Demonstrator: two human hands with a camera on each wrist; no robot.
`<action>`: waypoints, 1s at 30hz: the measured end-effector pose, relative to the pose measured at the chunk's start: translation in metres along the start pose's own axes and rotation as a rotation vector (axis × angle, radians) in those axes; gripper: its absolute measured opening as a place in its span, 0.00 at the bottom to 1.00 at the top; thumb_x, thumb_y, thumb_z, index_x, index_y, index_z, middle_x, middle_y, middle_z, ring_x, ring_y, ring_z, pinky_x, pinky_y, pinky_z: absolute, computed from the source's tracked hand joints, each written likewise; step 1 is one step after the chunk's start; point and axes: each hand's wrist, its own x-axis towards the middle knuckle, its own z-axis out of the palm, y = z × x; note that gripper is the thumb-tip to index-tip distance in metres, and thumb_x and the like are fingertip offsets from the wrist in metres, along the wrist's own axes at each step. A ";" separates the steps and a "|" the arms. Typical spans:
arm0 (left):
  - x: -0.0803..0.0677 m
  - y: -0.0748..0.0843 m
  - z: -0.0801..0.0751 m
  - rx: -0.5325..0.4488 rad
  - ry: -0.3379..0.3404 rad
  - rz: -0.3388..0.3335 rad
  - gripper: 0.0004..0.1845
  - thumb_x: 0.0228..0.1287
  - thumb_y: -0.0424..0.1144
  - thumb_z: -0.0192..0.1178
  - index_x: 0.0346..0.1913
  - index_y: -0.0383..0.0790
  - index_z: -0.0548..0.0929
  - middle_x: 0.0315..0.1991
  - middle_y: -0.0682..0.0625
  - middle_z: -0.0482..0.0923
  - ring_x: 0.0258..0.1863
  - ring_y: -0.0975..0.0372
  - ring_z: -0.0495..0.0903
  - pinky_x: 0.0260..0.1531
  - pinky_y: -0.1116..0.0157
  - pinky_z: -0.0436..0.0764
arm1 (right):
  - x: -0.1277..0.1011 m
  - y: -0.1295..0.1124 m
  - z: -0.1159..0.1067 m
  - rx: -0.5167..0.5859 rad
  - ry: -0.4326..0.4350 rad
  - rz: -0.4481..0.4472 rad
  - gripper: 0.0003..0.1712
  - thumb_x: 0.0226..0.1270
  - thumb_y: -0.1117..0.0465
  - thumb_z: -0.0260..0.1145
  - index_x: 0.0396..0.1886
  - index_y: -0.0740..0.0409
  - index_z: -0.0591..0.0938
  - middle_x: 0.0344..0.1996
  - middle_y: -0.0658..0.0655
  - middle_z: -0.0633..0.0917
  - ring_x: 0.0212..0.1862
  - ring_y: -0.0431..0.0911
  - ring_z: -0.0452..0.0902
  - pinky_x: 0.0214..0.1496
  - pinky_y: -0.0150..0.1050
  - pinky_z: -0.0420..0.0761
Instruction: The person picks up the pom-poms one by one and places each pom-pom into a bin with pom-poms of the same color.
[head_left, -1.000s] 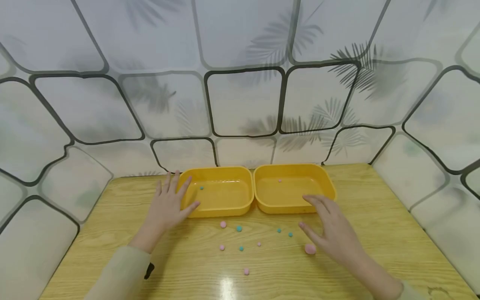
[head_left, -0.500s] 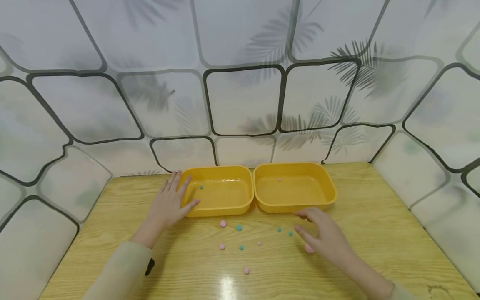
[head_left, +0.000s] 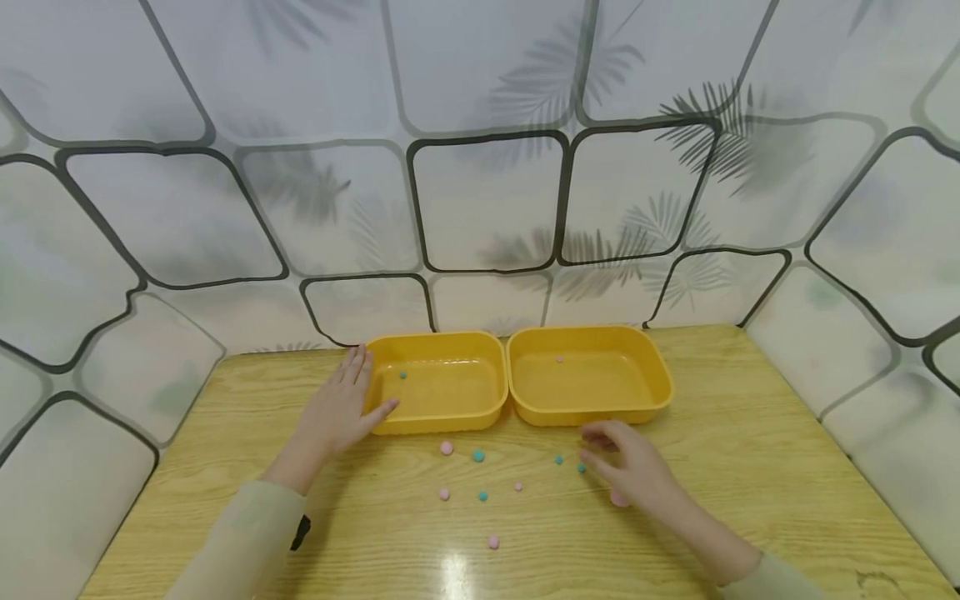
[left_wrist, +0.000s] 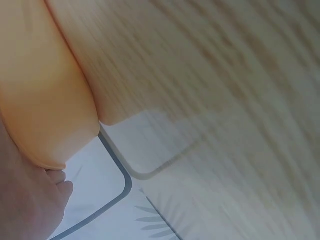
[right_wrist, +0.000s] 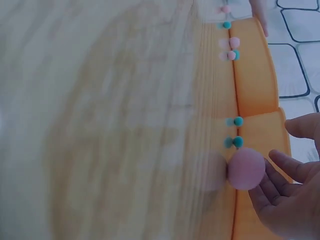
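Note:
My left hand [head_left: 335,414] rests against the left end of the left yellow tray [head_left: 442,424], its fingers straight and together, the thumb over the front rim. The left wrist view shows that hand beside the tray's wall [left_wrist: 55,95]. My right hand [head_left: 637,471] hovers over the table before the right yellow tray [head_left: 592,417], fingers bent loosely, with a gap to the thumb and nothing held. Near its fingertips lies a teal pom-pom [head_left: 581,469]. A large pink pom-pom [head_left: 618,498], partly hidden under the hand, appears whole in the right wrist view [right_wrist: 246,168].
Several small pink and teal pom-poms [head_left: 478,457] lie scattered in front of the trays. One teal pom-pom [head_left: 402,375] is inside the left tray, one pink pom-pom [head_left: 559,359] inside the right. A patterned cloth wall [head_left: 487,208] stands behind the wooden table [head_left: 375,533].
My right hand has moved left and down from the right tray's front rim toward the teal pom-poms, its fingers drawing nearer the thumb. The left hand's spread fingers have come together.

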 end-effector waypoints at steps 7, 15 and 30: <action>0.002 0.000 0.001 0.003 -0.022 -0.002 0.56 0.77 0.67 0.52 0.82 0.19 0.48 0.85 0.27 0.44 0.85 0.36 0.46 0.85 0.43 0.55 | 0.005 0.010 0.007 0.103 -0.097 0.143 0.18 0.74 0.60 0.72 0.58 0.64 0.85 0.51 0.57 0.90 0.50 0.45 0.86 0.53 0.33 0.86; 0.002 -0.002 0.002 0.012 -0.021 0.006 0.60 0.74 0.72 0.51 0.81 0.18 0.49 0.84 0.26 0.45 0.85 0.36 0.47 0.85 0.43 0.55 | 0.009 0.020 0.010 0.142 -0.127 0.187 0.14 0.69 0.63 0.75 0.51 0.64 0.88 0.42 0.55 0.89 0.40 0.35 0.80 0.42 0.28 0.84; 0.001 0.000 0.003 -0.021 -0.019 -0.010 0.57 0.76 0.66 0.53 0.81 0.19 0.48 0.84 0.26 0.44 0.86 0.37 0.44 0.85 0.43 0.54 | 0.013 0.023 0.013 0.022 -0.143 0.132 0.09 0.59 0.63 0.83 0.36 0.54 0.90 0.31 0.48 0.85 0.32 0.34 0.75 0.34 0.28 0.78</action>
